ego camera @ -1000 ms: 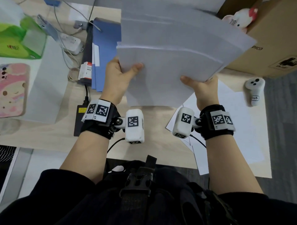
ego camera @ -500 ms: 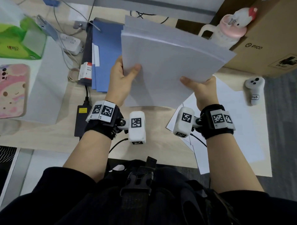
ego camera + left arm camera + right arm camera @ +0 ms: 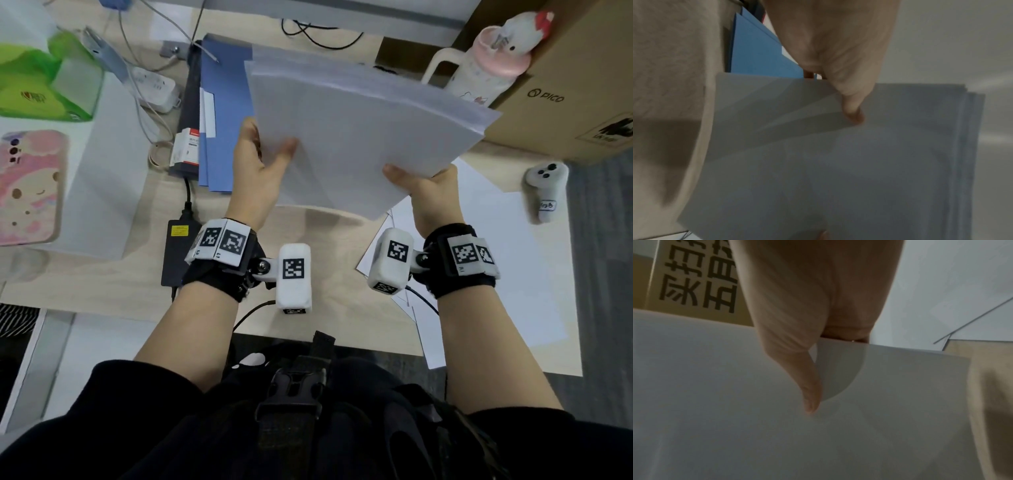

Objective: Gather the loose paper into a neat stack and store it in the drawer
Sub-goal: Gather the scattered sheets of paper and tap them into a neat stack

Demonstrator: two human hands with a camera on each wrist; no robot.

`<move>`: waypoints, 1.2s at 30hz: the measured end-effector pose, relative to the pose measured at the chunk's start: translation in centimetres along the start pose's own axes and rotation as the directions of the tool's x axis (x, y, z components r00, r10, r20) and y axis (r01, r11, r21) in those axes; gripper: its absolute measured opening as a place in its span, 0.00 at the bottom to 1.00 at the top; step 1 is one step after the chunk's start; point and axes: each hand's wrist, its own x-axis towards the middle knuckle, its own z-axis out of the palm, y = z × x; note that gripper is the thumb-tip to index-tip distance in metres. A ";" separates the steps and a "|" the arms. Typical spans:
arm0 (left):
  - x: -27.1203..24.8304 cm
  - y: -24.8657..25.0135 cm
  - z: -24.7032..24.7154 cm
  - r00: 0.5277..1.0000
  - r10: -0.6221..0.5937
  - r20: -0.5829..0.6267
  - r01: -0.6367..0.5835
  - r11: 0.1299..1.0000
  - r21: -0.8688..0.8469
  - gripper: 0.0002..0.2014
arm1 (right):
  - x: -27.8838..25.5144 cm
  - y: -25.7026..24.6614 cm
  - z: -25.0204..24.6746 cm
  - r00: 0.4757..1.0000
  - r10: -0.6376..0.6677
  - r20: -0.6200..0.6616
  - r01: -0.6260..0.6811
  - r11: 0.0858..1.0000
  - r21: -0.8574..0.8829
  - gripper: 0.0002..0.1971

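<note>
A stack of white paper (image 3: pixel 349 137) is held in the air above the wooden desk (image 3: pixel 325 246), tilted, its far edges nearly flush. My left hand (image 3: pixel 257 171) grips its left edge, thumb on top of the top sheet, fingers hidden beneath. My right hand (image 3: pixel 424 188) pinches the near right edge, thumb on top. The left wrist view shows the left thumb (image 3: pixel 851 110) pressed on the paper stack (image 3: pixel 838 162). In the right wrist view, the right thumb (image 3: pixel 809 399) lies on the paper stack (image 3: pixel 735 402). More loose sheets (image 3: pixel 496 260) lie on the desk under my right wrist. No drawer is in view.
Blue folders (image 3: pixel 226 102) lie behind my left hand. A cardboard box (image 3: pixel 565 85), a pink and white bottle (image 3: pixel 486 65) and a white controller (image 3: pixel 544 192) are on the right. A white sheet (image 3: pixel 102 178), a phone (image 3: pixel 27 188), a green tissue pack (image 3: pixel 41 78) and a black power brick (image 3: pixel 178 253) are on the left.
The fanned sheets have slid together into a tidier stack and it has dropped lower and tilted, uncovering the bottle behind. Both hands keep their grip.
</note>
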 end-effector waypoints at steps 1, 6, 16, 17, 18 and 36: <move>0.0 -0.1 -0.1 1.000 -0.009 -0.002 0.009 1.000 -0.011 0.15 | 0.0 0.2 -0.2 1.000 0.018 0.003 -0.018 1.000 -0.008 0.11; -0.3 0.3 0.1 0.998 -0.060 -0.014 0.059 0.997 -0.056 0.22 | -0.6 0.6 0.6 0.997 0.026 0.075 -0.022 0.998 -0.062 0.17; -0.3 0.4 -0.4 1.000 -0.007 -0.019 0.006 0.999 -0.050 0.15 | -0.1 0.5 0.7 0.999 -0.032 0.016 0.032 0.998 -0.045 0.11; -0.4 -0.2 -0.7 0.999 -0.031 -0.006 0.031 0.998 -0.052 0.18 | -0.1 0.9 0.5 1.000 0.001 0.021 0.000 0.998 -0.055 0.10; -0.5 -0.8 -1.0 0.998 -0.057 0.013 0.057 0.998 -0.040 0.20 | -0.1 1.4 0.2 0.999 0.038 0.034 -0.035 0.997 -0.062 0.11; -1.0 -2.2 -2.7 0.970 -0.211 0.124 0.204 0.977 0.066 0.17 | -1.6 2.4 0.4 0.990 0.089 0.111 -0.078 0.992 -0.099 0.16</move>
